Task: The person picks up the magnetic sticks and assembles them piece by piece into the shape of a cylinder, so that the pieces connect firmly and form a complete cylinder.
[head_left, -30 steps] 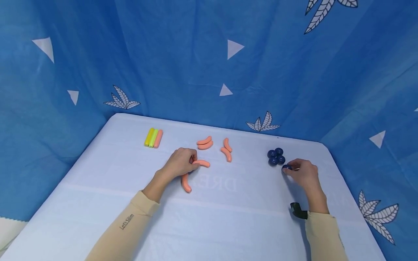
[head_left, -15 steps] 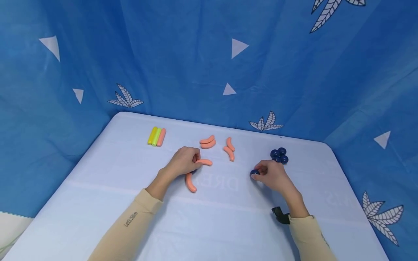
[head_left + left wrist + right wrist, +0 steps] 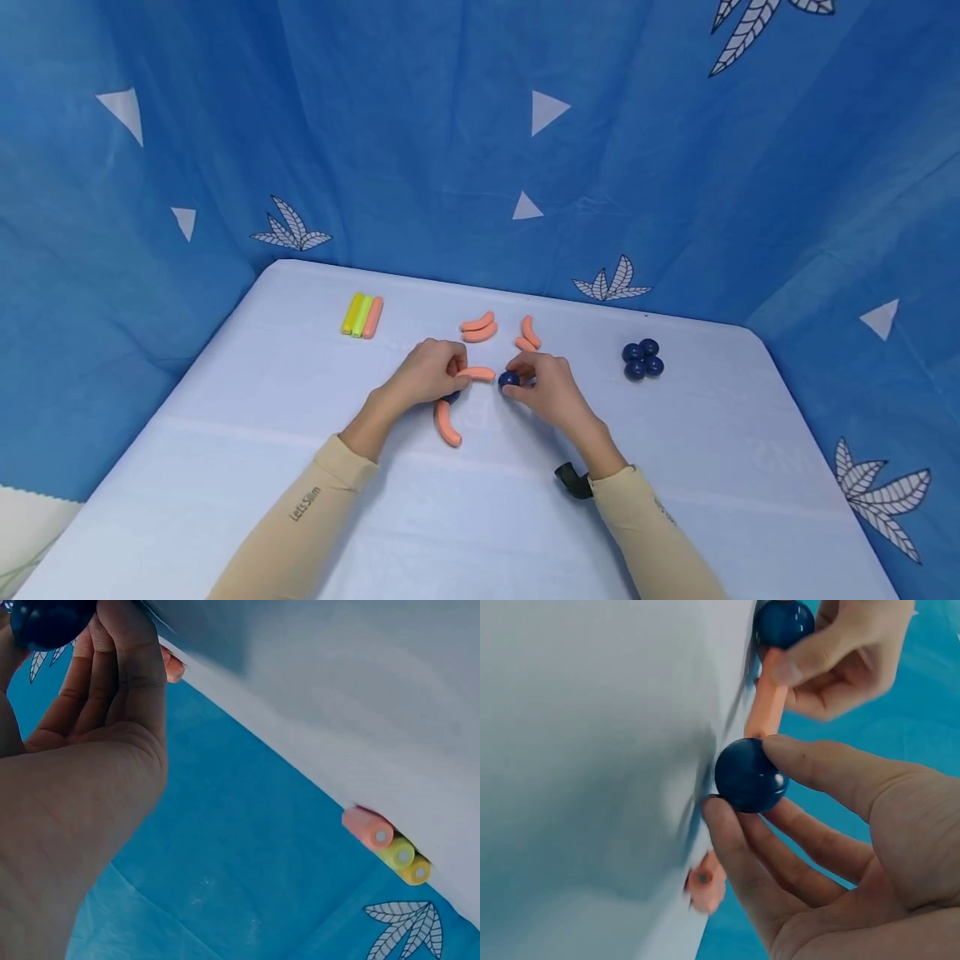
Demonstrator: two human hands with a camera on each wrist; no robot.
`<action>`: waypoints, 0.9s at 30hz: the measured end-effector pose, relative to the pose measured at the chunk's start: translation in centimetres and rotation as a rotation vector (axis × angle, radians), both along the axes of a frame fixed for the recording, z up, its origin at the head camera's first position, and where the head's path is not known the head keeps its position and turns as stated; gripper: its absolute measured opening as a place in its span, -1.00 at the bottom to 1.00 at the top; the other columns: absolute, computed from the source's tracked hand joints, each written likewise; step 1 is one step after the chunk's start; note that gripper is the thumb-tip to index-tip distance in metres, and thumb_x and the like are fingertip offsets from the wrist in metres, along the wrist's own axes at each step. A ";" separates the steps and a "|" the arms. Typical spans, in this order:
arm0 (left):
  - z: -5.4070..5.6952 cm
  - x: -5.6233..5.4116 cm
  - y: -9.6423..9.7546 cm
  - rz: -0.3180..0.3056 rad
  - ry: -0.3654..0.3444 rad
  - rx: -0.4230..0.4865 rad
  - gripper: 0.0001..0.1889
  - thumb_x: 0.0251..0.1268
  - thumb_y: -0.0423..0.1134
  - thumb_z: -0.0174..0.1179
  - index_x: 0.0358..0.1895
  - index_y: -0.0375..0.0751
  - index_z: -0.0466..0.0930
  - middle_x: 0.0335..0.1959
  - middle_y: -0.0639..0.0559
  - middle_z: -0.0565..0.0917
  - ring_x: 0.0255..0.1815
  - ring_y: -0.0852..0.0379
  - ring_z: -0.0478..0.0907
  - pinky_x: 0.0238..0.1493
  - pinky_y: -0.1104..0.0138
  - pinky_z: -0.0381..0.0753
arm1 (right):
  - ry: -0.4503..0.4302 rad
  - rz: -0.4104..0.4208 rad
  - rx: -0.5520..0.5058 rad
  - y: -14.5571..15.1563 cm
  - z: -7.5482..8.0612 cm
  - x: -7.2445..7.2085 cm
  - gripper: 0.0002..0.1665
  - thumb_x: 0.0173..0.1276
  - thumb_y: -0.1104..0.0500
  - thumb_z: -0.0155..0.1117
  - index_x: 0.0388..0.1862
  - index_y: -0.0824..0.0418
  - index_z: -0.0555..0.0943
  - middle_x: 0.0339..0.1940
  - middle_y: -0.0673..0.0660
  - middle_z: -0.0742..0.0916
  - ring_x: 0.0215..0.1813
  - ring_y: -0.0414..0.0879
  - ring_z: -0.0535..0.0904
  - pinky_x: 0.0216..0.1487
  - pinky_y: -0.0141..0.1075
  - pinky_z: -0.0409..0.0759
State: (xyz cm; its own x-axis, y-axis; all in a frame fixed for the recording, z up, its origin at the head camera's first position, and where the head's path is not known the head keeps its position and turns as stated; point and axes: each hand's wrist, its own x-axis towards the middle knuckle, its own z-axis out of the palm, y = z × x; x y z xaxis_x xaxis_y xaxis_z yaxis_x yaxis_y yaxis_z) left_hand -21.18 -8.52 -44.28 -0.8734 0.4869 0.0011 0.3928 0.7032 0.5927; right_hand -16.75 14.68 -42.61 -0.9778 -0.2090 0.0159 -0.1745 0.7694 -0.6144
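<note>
My right hand [image 3: 551, 387] pinches a glossy dark blue ball [image 3: 750, 776] between thumb and fingertips. In the right wrist view this ball meets the near end of a curved orange stick [image 3: 767, 705]. At the other end of that stick my left hand [image 3: 429, 372] grips it, thumb laid along it, beside a second blue ball [image 3: 784, 624]. The left wrist view catches that second ball [image 3: 52, 622] between thumb and fingers, partly cut off. Another curved orange stick [image 3: 447, 425] extends toward me from below the left hand; its upper end is by the second ball.
Several blue balls [image 3: 642, 359] cluster at the right of the white table [image 3: 450, 525]. Behind the hands lie a pair of curved orange sticks [image 3: 478, 327] and another pair [image 3: 529, 330], partly covered by the right hand. Straight yellow, green and orange sticks [image 3: 362, 316] lie far left.
My right hand has carried one blue ball leftward from the cluster to the end of the curved orange stick. The left hand has stayed almost in place.
</note>
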 end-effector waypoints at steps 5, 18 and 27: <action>0.2 -0.2 0.1 -0.028 0.006 0.002 -0.85 0.31 -0.24 0.45 -0.34 -0.10 0.64 -0.57 0.09 0.56 -0.51 0.17 0.46 -0.39 0.32 0.43 | 0.017 0.024 -0.043 -0.6 -0.4 0.0 -0.66 0.28 0.23 0.61 0.02 0.19 0.77 -0.15 0.10 0.83 -0.06 -0.03 0.74 -0.01 -0.13 0.74; 0.0 -0.2 0.5 -0.116 0.037 0.005 -0.89 0.33 -0.21 0.48 -0.18 -0.04 0.73 -0.45 0.12 0.62 -0.42 0.18 0.49 -0.31 0.31 0.48 | 0.250 -0.063 -0.035 0.6 -1.1 -0.7 -0.73 0.38 0.25 0.50 0.02 0.30 0.77 -0.04 0.23 0.79 0.03 0.11 0.71 0.09 -0.02 0.70; 0.1 -0.1 0.3 -0.049 0.038 0.001 -0.89 0.32 -0.23 0.48 -0.20 -0.08 0.72 -0.43 0.10 0.63 -0.39 0.15 0.50 -0.28 0.30 0.49 | 0.322 -0.081 0.049 2.2 -2.2 -1.8 -0.86 0.34 0.34 0.49 -0.12 0.31 0.79 -0.08 0.28 0.81 -0.01 0.14 0.72 0.03 0.02 0.67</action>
State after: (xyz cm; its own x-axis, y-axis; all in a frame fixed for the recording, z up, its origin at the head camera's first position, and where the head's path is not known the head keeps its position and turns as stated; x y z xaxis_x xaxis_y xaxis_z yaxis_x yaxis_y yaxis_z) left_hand -21.23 -8.18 -44.21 -0.8479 0.5290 0.0343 0.4487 0.6817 0.5778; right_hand -18.51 16.90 -44.76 -0.9377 -0.1386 0.3186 -0.2903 0.8164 -0.4993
